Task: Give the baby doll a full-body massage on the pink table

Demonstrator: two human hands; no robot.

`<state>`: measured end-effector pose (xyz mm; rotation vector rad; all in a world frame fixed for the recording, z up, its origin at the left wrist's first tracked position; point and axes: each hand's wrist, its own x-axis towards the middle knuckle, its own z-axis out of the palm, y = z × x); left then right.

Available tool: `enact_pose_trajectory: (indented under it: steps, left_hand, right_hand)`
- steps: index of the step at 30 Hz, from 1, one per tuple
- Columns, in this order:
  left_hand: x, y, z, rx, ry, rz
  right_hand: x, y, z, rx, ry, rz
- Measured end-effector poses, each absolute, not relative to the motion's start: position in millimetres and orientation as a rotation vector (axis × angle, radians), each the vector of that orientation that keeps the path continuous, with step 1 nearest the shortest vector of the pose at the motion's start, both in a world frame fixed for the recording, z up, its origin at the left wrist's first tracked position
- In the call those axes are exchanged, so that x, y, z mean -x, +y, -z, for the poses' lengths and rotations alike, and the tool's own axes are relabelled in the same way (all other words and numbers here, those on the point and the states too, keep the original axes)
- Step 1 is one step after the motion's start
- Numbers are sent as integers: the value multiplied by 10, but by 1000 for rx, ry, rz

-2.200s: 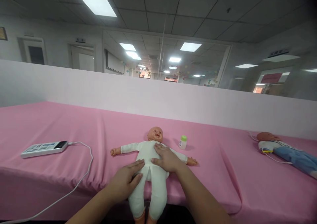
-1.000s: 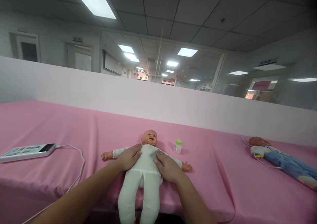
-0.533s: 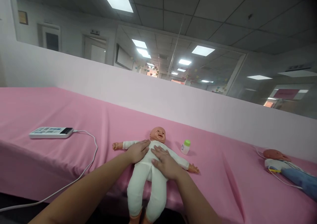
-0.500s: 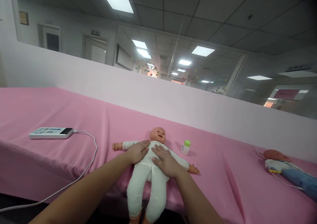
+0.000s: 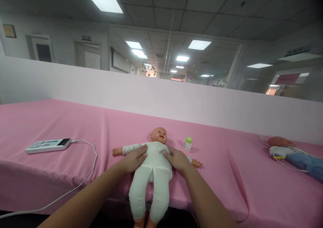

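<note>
A baby doll in a white cloth suit lies on its back on the pink sheet, head toward the wall and arms spread. My left hand rests flat against the side of its chest at the left of the view, fingers stretched out. On the other side, my right hand lies along the doll's chest near the armpit, thumb on the front and the fingertips partly hidden at its shoulder. Just beyond my right hand stands a small clear bottle with a green cap.
A white handheld device with a white cable lies at the left. Far right, a second doll in white and blue lies with a tube. The pink-covered bed runs along a low white wall under glass.
Both hands have slid outward from the middle of the doll's chest to its two sides, the right hand moving more. The view has tilted slightly.
</note>
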<state>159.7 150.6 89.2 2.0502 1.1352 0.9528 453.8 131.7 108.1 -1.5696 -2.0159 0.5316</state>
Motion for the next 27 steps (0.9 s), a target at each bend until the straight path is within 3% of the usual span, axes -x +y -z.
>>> enact_pose_trajectory:
  steps: [6,10,18,27]
  left_hand:
    - [-1693,817,-1303,-2358,873,-649]
    - [-1937,773,-1488,-2600,702,-405]
    - [-2226,1607,-1330,-2669,827,-384]
    - [-1942,1868,-1007,-2416,1209,-787]
  right_hand:
    - [-4541,1353,-1049,1533,-1962,-542]
    - [-4555,1357,-1030,1516,-1944,-531]
    - [-4557,1386,-1025,1540,-1956,-522]
    - [-4529,1349,-1037,1461,-1956,-570]
